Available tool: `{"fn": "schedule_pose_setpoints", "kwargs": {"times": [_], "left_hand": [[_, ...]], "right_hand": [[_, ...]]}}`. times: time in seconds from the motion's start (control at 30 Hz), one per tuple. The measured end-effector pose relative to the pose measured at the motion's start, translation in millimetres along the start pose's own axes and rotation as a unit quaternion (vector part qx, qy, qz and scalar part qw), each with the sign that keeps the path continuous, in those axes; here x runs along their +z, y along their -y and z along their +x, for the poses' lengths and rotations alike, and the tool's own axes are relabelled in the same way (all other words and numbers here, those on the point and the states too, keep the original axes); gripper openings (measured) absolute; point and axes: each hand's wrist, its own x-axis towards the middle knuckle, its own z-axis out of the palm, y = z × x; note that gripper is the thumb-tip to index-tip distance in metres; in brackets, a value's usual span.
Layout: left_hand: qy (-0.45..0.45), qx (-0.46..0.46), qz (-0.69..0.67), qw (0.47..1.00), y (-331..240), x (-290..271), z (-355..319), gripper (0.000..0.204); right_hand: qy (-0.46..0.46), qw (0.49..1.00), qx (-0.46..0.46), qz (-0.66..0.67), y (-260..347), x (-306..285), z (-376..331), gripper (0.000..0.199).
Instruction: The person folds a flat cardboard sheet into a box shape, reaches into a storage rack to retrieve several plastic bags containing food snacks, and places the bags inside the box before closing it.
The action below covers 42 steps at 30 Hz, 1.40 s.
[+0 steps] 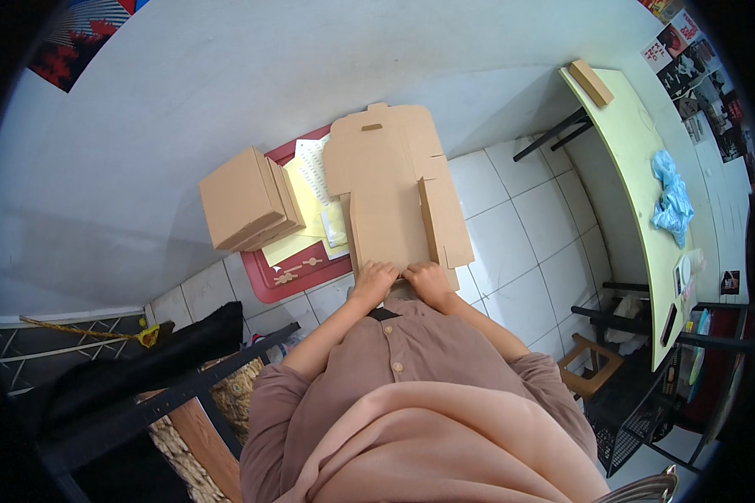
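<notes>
A partly folded brown cardboard box (386, 218) lies in front of me, its far flaps spread flat. One long side panel (429, 222) stands up on its right, and the left edge is folded up too. My left hand (376, 279) has its fingers bent over the near edge of the cardboard. Close beside it, my right hand (428, 282) grips the same edge with curled fingers. Both thumbs point toward each other near the middle. My fingertips are partly hidden.
Finished-looking brown boxes (239, 197) are stacked at the left on a low red table (264, 285), beside papers (313, 168). A pale yellow-green table (625, 126) at the right bears a small long box (591, 82) and blue plastic (673, 201). A wooden stool (608, 373) stands below.
</notes>
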Motion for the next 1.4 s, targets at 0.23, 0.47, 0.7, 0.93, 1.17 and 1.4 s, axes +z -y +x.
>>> {"fn": "schedule_pose_setpoints", "kwargs": {"times": [0.23,0.47,0.7,0.93,1.17,1.4], "left_hand": [[-0.006,0.029,0.06,0.998,21,8,-6,0.006],[0.001,0.022,0.075,0.997,15,2,-5,0.009],[-0.047,0.044,0.042,0.997,11,6,-8,0.01],[-0.036,0.038,-0.013,0.999,11,18,1,0.007],[0.028,0.046,-0.022,0.998,10,7,-2,0.011],[-0.225,-0.025,-0.055,0.972,26,-34,4,0.043]], "right_hand": [[-0.004,0.999,0.016,-0.046,-19,-7,-5,0.006],[0.01,0.998,0.016,-0.058,-18,5,0,0.005],[-0.002,0.998,0.013,-0.065,-8,-3,1,0.007],[0.02,0.999,-0.02,-0.037,-12,6,1,0.009],[0.036,0.999,-0.018,-0.004,-11,3,-1,0.01],[-0.125,0.987,0.015,0.103,-13,-48,10,0.034]]}}
